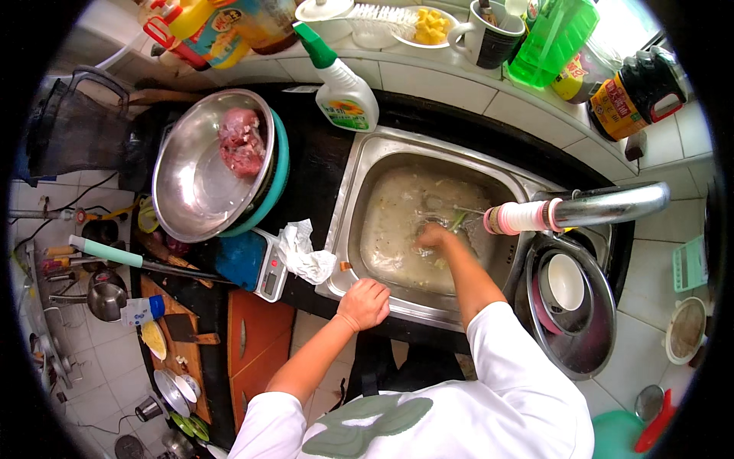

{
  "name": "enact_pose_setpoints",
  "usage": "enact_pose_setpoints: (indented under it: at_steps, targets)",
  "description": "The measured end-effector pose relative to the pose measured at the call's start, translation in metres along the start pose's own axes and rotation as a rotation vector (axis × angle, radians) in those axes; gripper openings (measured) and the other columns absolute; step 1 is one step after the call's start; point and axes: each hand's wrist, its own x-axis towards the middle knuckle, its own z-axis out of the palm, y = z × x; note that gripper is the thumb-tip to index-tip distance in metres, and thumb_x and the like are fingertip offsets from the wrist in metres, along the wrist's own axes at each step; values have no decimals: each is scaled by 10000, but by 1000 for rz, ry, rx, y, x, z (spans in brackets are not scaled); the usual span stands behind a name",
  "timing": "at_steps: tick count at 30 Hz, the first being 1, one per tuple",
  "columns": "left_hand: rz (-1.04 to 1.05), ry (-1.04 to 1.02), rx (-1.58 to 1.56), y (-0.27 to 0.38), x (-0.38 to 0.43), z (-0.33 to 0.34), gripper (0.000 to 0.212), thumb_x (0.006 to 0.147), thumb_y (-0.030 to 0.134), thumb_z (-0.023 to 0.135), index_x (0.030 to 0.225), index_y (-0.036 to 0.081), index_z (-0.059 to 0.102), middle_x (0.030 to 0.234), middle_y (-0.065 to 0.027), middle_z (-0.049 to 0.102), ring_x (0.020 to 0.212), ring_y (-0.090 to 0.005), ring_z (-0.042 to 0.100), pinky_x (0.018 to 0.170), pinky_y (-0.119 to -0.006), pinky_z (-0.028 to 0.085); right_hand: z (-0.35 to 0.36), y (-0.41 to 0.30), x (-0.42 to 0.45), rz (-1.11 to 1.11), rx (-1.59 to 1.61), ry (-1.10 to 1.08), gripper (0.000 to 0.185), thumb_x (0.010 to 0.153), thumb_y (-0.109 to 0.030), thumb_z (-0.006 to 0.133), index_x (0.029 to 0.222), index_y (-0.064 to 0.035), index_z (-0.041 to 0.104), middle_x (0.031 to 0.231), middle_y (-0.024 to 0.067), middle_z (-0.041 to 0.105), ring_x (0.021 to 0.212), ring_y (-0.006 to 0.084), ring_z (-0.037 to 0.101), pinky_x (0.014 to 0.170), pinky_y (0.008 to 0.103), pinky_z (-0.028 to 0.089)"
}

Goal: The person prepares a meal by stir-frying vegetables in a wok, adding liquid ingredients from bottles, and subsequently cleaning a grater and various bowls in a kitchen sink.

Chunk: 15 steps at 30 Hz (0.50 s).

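A stainless steel sink (350,252) holds murky, greyish water (395,218) with small bits floating in it. My right hand (434,236) reaches down into this water, its fingers under the surface and hidden. Beside it, a green leafy scrap (459,221) lies in the water below the tap (613,205), which has a pink and white ribbed sleeve, and a thin stream seems to run from it. My left hand (364,304) is at the sink's front edge, fingers curled in a loose fist. Nothing shows in it.
Left of the sink, a steel bowl (189,189) with raw meat (243,143) sits over a teal basin (280,166). Near it are a kitchen scale (269,281) and crumpled paper (307,252). A spray bottle (347,97) stands behind; nested bowls (596,338) sit right.
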Motion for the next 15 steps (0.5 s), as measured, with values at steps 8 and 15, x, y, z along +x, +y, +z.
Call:
enact_pose_setpoints:
  at_steps: [8, 15]
  targets:
    - [8, 36, -12, 4, 0, 1, 152, 772, 161, 689, 901, 82, 673, 887, -50, 649, 893, -246, 631, 849, -373, 503, 38, 54, -12, -221, 434, 424, 844, 704, -305, 862, 1425, -8, 538, 1343, 240, 638, 1241, 384, 614, 1052, 441, 491]
    - [5, 25, -2, 2, 3, 2, 152, 780, 151, 683, 911, 73, 682, 899, -55, 665, 879, -245, 636, 844, -370, 504, 49, 7, -43, 83, -442, 418, 338, 967, -192, 477, 1135, -63, 741, 1126, 121, 743, 1116, 316, 670, 1144, 618, 318]
